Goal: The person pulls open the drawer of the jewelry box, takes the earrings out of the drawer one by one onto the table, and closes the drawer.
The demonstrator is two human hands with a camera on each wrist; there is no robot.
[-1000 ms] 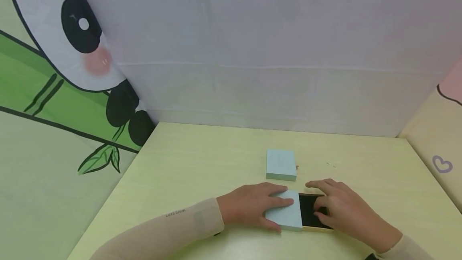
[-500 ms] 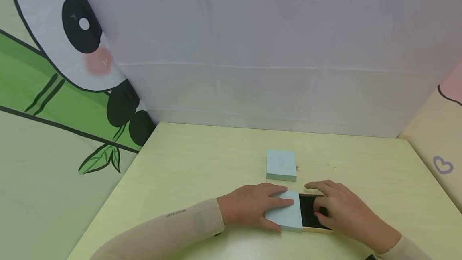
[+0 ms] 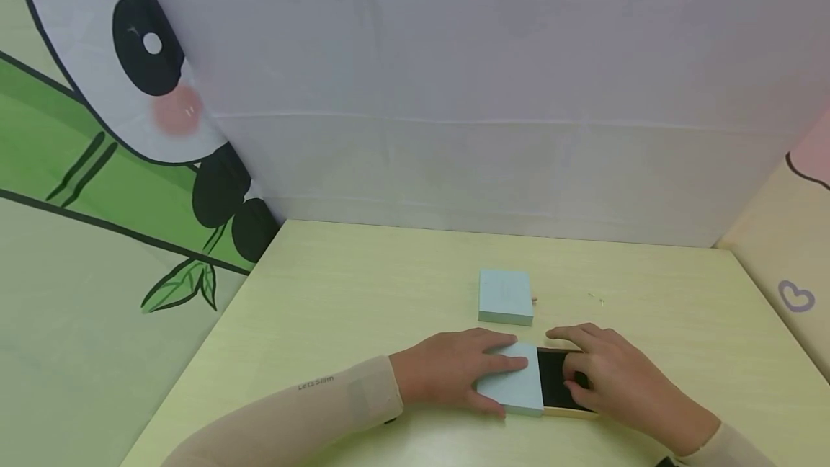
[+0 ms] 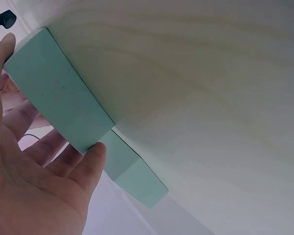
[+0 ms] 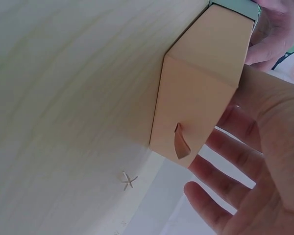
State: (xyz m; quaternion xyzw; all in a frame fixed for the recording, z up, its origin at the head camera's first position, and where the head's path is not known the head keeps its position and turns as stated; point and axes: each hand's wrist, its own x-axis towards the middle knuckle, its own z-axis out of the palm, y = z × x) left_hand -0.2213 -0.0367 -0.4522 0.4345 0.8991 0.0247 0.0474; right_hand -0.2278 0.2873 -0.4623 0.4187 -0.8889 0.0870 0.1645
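My left hand (image 3: 457,370) lies with fingers spread over the light blue sleeve (image 3: 525,395) of a drawer-style box. In the left wrist view the thumb and little finger clasp opposite sides of the sleeve (image 4: 59,88). A cream inner drawer (image 5: 201,88) sticks out to the right, lined in black and with a small ribbon tab (image 5: 182,143) on its end face. My right hand (image 3: 619,377) bends thumb and index finger down into the drawer (image 3: 558,380), the other fingers reaching past its far side. I cannot tell whether those two fingertips hold anything.
A second light blue box (image 3: 506,296) lies behind the first one, a small tab at its right side. Tiny pale specks (image 3: 596,298) dot the tabletop (image 3: 363,272) further right. A white cloth (image 3: 421,92) hangs along the back, with a printed cartoon panel (image 3: 130,114) at left.
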